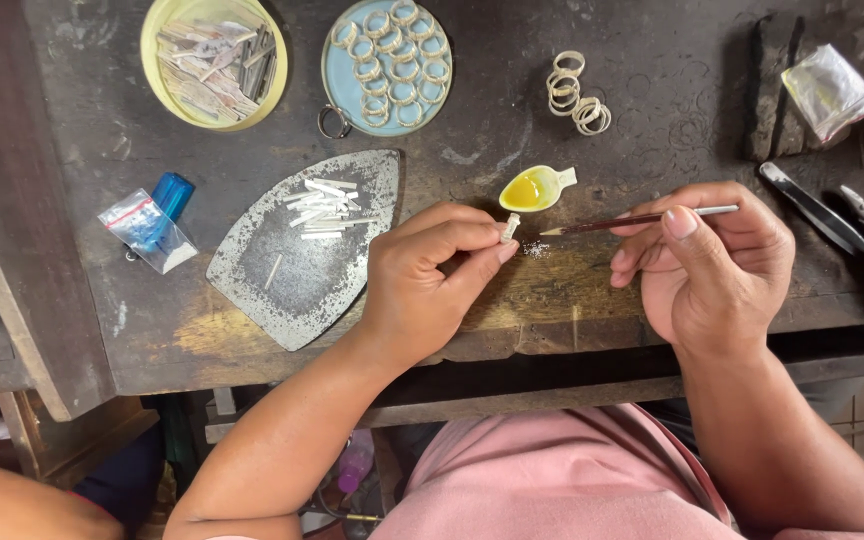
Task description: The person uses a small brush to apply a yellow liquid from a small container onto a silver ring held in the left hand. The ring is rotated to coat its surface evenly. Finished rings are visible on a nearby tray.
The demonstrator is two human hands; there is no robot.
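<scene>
Pinching small white strip in your left hand fingertips, bench centre; right hand grips pencil, tip near strip. Yellow-liquid spoon at 12 o'clock. Finished rings fill blue lid; strip pile on metal plate at 9 o'clock remains.

Single head camera, looking steeply down from above my lap, close over dark wooden workbench; my forearms enter from bottom edge.

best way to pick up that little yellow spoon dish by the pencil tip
Take the yellow spoon dish by its short pale handle stub at the right end, coming from the right and above. The bowl holds yellow liquid, so pinching the rim risks tipping it. Keep it level. The right hand, holding the pencil, is nearest.
</scene>
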